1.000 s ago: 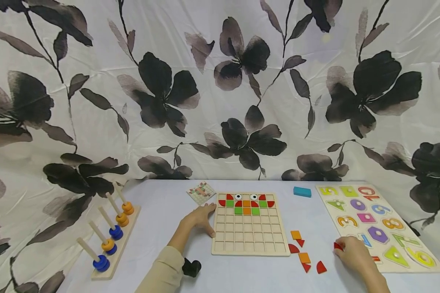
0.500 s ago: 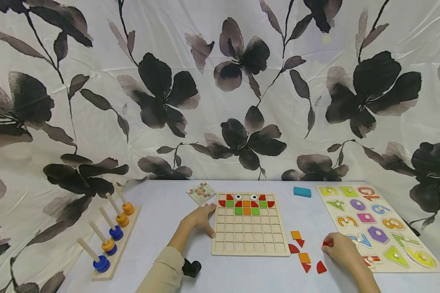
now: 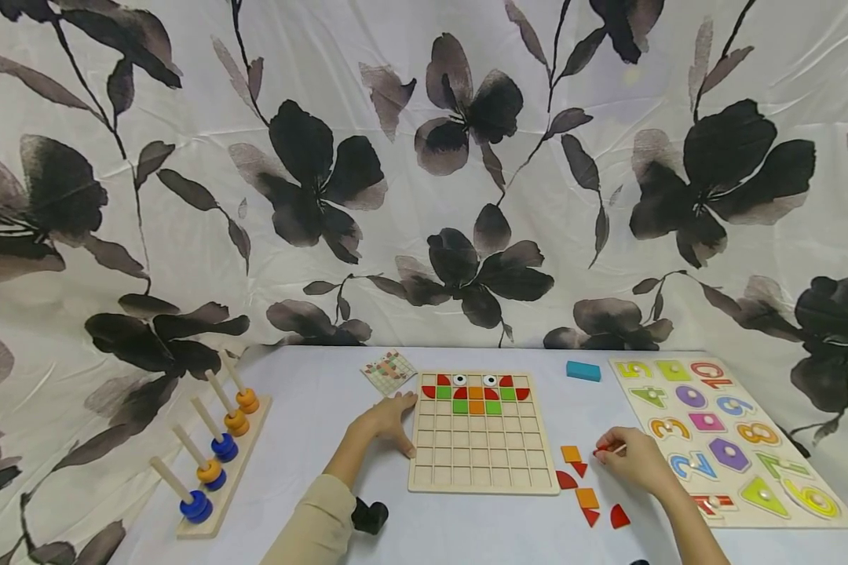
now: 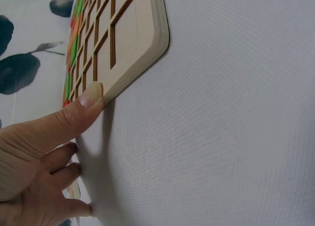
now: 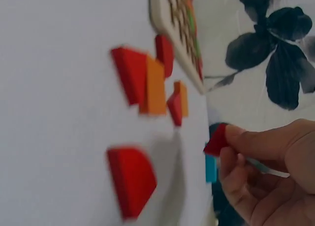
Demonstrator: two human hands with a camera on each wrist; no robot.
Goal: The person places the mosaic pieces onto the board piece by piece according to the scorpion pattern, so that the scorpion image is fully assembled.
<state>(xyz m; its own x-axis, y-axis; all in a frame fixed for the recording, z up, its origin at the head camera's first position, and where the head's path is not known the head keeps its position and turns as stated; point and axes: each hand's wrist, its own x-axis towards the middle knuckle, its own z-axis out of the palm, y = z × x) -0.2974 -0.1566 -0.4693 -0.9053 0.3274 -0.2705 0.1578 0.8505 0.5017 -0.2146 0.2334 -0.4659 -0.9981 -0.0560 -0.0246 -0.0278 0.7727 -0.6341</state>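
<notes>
My left hand (image 3: pixel 385 424) rests against the left edge of a wooden grid board (image 3: pixel 480 455). In the left wrist view its thumb (image 4: pixel 81 108) touches the rim, and the other fingers are spread lower down. Red, green and orange pieces and two eye pieces fill part of the board's upper rows. My right hand (image 3: pixel 634 459) pinches a small red piece (image 5: pixel 215 141) between thumb and fingers, above the table. Below and left of it lie loose pieces: an orange square (image 3: pixel 586 497), a red quarter-circle (image 3: pixel 619 515) and several others.
A pattern card (image 3: pixel 389 371) lies behind the left hand. The bead stacker (image 3: pixel 219 471) stands at left, a number puzzle board (image 3: pixel 735 439) lies at right, and a blue block (image 3: pixel 583 371) sits at the back. A black object (image 3: pixel 370 516) is near the left sleeve.
My right hand has moved left and away from me with the red piece, off the number puzzle towards the loose pieces. The left hand stays on the board's edge.
</notes>
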